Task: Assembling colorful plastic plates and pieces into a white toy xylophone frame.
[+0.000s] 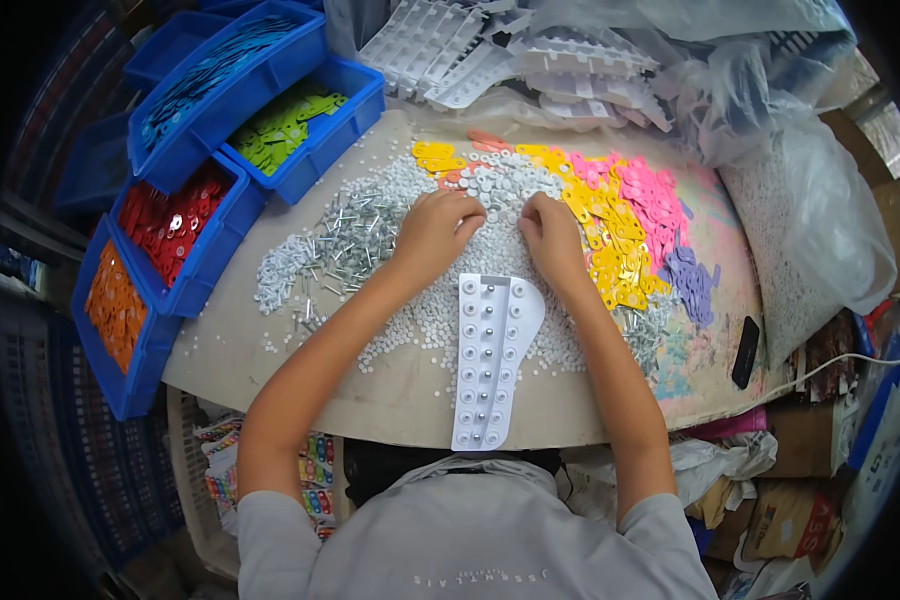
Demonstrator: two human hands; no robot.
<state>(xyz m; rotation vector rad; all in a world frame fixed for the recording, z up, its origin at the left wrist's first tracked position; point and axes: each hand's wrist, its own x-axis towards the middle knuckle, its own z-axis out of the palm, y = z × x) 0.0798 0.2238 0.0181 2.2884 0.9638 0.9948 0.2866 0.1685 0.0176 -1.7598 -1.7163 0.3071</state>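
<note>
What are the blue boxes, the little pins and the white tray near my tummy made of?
Blue boxes: probably plastic, slightly glossy, with smooth, evenly coloured walls.
Little pins: likely metal, silvery and shiny where they catch light.
White tray: looks like hard, smooth plastic, with moulded-looking rounded edges.

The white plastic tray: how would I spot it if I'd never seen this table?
On the pale worktable, find the near edge, at the person's grey shirt. There, between the forearms, lies a long white plastic tray. Unlike the small loose white pieces beside it, it is one big piece, bulging at its far right, with silvery pins in a central line.
</note>
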